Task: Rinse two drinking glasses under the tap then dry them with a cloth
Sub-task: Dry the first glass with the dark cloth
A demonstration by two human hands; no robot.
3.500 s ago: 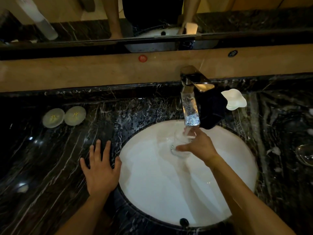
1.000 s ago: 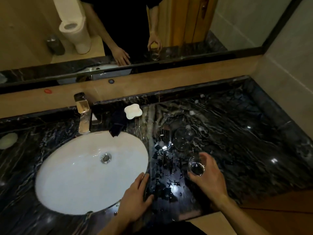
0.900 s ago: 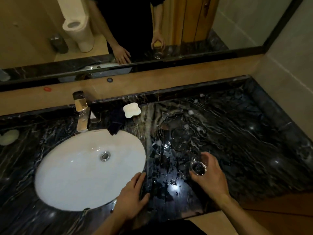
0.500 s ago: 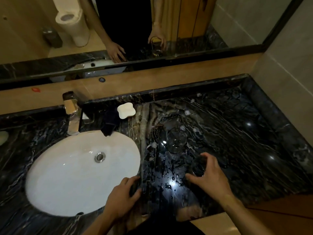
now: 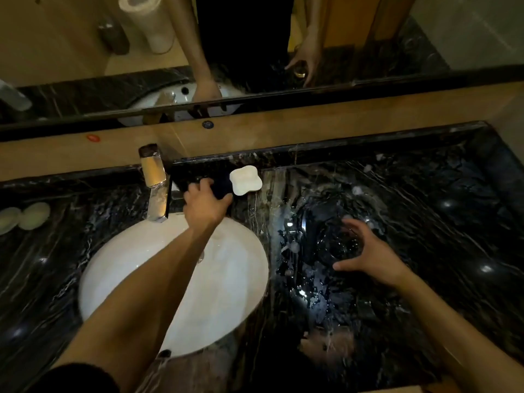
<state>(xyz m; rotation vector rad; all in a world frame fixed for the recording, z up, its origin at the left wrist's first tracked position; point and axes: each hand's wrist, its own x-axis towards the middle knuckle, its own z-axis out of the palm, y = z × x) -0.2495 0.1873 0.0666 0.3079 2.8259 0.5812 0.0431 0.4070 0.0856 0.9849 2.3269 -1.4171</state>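
My right hand [image 5: 371,252] hovers low over the wet black marble counter [image 5: 425,222], its fingers spread loosely round a clear drinking glass [image 5: 344,245] that stands there. A second clear glass [image 5: 317,222] shows only faintly just beyond it to the left. My left arm stretches across the white basin [image 5: 226,293], and my left hand [image 5: 205,204] grips a dark cloth [image 5: 222,184] lying between the tap [image 5: 154,188] and a white soap dish [image 5: 245,180]. No water runs from the tap.
Two pale round discs [image 5: 27,217] lie at the counter's far left. A mirror [image 5: 255,38] and a tan ledge run along the back, and a wall closes the right end. Water drops and puddles [image 5: 300,279] cover the counter between basin and glasses.
The glass went from under the running tap to the counter on the right, and my right hand's fingers have spread from it. My left hand left the basin rim and reached the dark cloth.
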